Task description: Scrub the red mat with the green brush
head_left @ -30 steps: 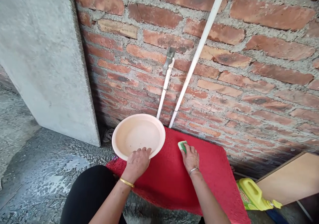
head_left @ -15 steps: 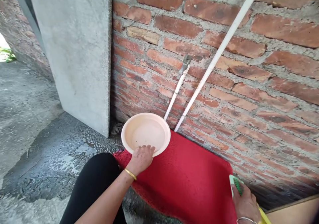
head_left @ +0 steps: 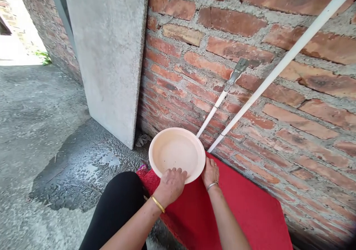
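- Pale-peach round plastic basin (head_left: 178, 150) stands over the left end of a flat red cloth (head_left: 250, 202).
- Left hand (head_left: 171, 187) grips its near rim, fingers together.
- Right hand (head_left: 210, 173) is at its right side; whether fingers pinch cannot be told.

The basin (head_left: 180, 146) is a plain pale peach, the cloth (head_left: 253, 205) solid bright red. One bangle (head_left: 158, 204) is gold, the other bangle (head_left: 213, 184) silver. The trouser leg (head_left: 119, 202) is black. Brick wall (head_left: 180, 107): orange-red in staggered courses with grey mortar, one brick (head_left: 183, 34) tan. Pipes (head_left: 264, 92) are white; the concrete slab (head_left: 108, 57), mottled grey; the floor (head_left: 61, 98), grey with a darker patch (head_left: 69, 183).
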Motion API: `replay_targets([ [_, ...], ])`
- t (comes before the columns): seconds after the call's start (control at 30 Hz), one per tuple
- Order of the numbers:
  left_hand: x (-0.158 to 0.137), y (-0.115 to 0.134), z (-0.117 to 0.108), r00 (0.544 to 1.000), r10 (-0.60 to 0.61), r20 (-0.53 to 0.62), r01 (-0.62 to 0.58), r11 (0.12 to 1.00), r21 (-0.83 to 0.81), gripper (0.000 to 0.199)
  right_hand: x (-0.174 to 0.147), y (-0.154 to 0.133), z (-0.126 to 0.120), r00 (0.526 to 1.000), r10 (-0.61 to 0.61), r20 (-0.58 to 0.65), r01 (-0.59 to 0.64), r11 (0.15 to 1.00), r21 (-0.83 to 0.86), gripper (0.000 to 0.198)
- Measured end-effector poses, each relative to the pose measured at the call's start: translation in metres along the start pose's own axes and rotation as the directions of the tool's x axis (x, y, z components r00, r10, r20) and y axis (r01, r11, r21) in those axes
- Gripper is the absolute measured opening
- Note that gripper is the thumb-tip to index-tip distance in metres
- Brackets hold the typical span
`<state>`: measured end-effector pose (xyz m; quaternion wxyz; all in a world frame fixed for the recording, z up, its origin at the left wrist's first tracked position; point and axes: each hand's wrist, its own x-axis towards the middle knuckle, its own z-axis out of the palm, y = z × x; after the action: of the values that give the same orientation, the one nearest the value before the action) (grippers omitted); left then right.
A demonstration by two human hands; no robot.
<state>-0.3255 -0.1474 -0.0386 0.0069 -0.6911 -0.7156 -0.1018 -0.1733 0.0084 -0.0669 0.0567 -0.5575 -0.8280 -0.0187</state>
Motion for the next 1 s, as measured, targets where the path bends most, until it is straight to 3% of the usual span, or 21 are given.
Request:
replay_targets([
  [0.07,0.001,0.000,0.001,1.000,-0.003,0.010,0.004,1.000,-0.022,0.024,0.003,-0.001,0.004,1.000,-0.006,0.013,0.006,1.000,-0.015,0.046],
  [0.17,0.003,-0.001,0.000,0.999,-0.005,0.032,0.006,0.999,-0.045,0.025,-0.002,0.024,0.007,0.999,0.031,0.026,-0.030,0.999,-0.044,0.041],
  [0.33,0.005,-0.002,-0.003,0.997,-0.010,0.080,0.012,0.999,-0.032,0.026,-0.032,0.122,-0.008,0.965,0.263,0.015,-0.259,0.959,-0.110,0.042],
  [0.43,0.006,-0.002,-0.006,0.995,-0.006,0.097,0.008,1.000,-0.024,0.027,-0.068,0.195,-0.025,0.897,0.442,-0.019,-0.440,0.889,-0.126,0.046],
  [0.53,0.007,-0.001,-0.011,0.994,-0.005,0.112,0.007,1.000,-0.018,0.028,-0.112,0.261,-0.036,0.792,0.609,-0.052,-0.610,0.784,-0.112,0.050],
  [0.6,0.007,-0.001,-0.014,0.993,-0.008,0.118,0.010,1.000,-0.017,0.029,-0.137,0.296,-0.037,0.722,0.687,-0.081,-0.692,0.717,-0.080,0.052],
  [0.67,0.007,0.000,-0.014,0.993,-0.012,0.121,0.014,1.000,-0.016,0.028,-0.150,0.317,-0.032,0.684,0.717,-0.138,-0.724,0.690,0.000,0.055],
  [0.73,0.006,0.000,-0.012,0.993,-0.013,0.114,0.015,1.000,-0.018,0.027,-0.148,0.318,-0.023,0.698,0.691,-0.189,-0.689,0.719,0.087,0.057],
  [0.8,0.006,-0.001,-0.008,0.995,-0.016,0.094,0.018,1.000,-0.023,0.026,-0.130,0.297,-0.014,0.769,0.605,-0.206,-0.591,0.796,0.131,0.058],
  [0.9,0.004,-0.002,-0.004,0.997,-0.017,0.070,0.018,1.000,-0.019,0.026,-0.086,0.226,-0.008,0.905,0.386,-0.180,-0.367,0.921,0.128,0.051],
  [1.0,0.004,-0.002,-0.001,0.997,-0.011,0.080,0.011,1.000,-0.005,0.029,-0.043,0.132,-0.011,0.977,0.184,-0.105,-0.173,0.979,0.104,0.040],
])
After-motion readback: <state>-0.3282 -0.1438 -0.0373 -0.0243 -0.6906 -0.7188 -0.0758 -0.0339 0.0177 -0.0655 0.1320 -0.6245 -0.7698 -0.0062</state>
